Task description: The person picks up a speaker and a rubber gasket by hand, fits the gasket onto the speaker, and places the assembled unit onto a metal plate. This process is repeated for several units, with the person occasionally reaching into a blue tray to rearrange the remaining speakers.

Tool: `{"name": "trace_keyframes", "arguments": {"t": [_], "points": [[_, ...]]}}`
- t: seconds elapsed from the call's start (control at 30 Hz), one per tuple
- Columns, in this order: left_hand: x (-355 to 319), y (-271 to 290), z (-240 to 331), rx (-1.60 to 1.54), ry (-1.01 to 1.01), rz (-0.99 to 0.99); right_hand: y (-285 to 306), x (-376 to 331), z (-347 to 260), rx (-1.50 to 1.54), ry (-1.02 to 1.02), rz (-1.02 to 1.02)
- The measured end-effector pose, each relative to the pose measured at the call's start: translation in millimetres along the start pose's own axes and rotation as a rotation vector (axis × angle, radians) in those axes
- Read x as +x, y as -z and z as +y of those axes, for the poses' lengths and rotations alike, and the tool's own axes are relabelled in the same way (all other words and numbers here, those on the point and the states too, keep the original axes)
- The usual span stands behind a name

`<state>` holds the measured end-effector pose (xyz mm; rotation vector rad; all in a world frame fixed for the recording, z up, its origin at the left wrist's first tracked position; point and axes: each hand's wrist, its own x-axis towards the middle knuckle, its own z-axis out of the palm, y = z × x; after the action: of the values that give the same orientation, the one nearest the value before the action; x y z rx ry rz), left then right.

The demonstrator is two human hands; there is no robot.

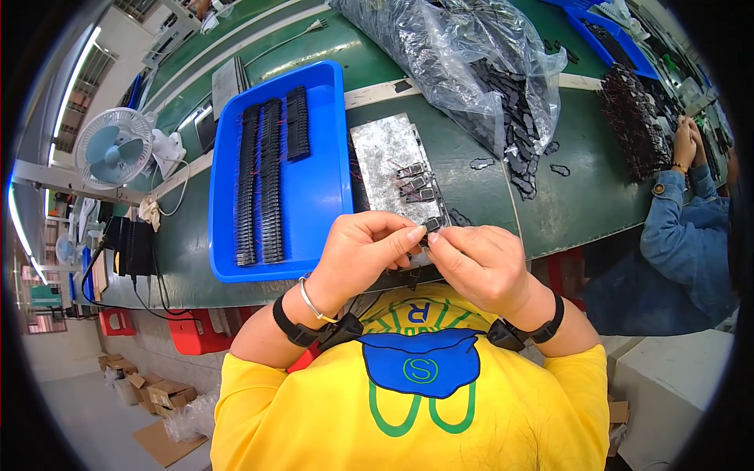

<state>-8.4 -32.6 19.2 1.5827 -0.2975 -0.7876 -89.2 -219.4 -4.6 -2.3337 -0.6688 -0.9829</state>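
Green surface of the long work table (581, 208) stretches across the room, with pale strips running along it, and its near edge bends in the wide view. At the left side stands a white fan (115, 149) with bluish blades, and below it, on the grey floor, lie opened cardboard boxes (166, 396) and a clear wrapping; red stools (195, 334) are partly under the table. On the table, a blue tray (316, 224) contains three rows of black parts (271, 180), the right row shorter than the two others. Just beside the tray lies a worn metal plate (378, 149), on which three small wired pieces (416, 184) are placed near its right edge. Behind it, a large transparent bag (408, 51) holds many dark flat pieces (514, 118), and some of them lie loose on the green top. Farther right, another person in a denim sleeve (683, 228) keeps both hands close together, near a dark heap with reddish wires (628, 118). Over the near end of the plate, the left hand (367, 245) and the right hand (483, 263) meet, both with fingers closed, pinching one small black part (431, 225) between their fingertips.
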Motion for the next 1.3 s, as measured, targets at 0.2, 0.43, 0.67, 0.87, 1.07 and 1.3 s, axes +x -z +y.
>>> {"name": "trace_keyframes", "arguments": {"t": [0.2, 0.43, 0.67, 0.87, 1.07, 1.3], "points": [[0.4, -0.8, -3.5, -0.054, -0.003, -0.011, 0.7, -2.0, 1.2, -0.002, 0.005, -0.020], [3.8, 11.4, -0.6, -0.173, 0.113, -0.129, -1.5, -2.8, 5.2, 0.072, 0.050, 0.031], [5.3, 18.0, -3.1, -0.330, 0.138, -0.285, 1.3, -2.3, 13.1, 0.238, 0.010, 0.074], [-4.2, 25.7, -4.1, -0.402, 0.062, -0.227, 14.2, 1.5, 74.0, 0.035, -0.396, -0.111], [-4.7, 29.9, -6.5, -0.479, 0.040, -0.156, 1.6, 11.2, 113.7, -0.373, -0.394, -0.548], [-14.1, 39.6, -10.3, -0.455, 0.017, -0.160, -5.5, 27.9, 119.4, -0.394, -0.323, -0.747]]}}
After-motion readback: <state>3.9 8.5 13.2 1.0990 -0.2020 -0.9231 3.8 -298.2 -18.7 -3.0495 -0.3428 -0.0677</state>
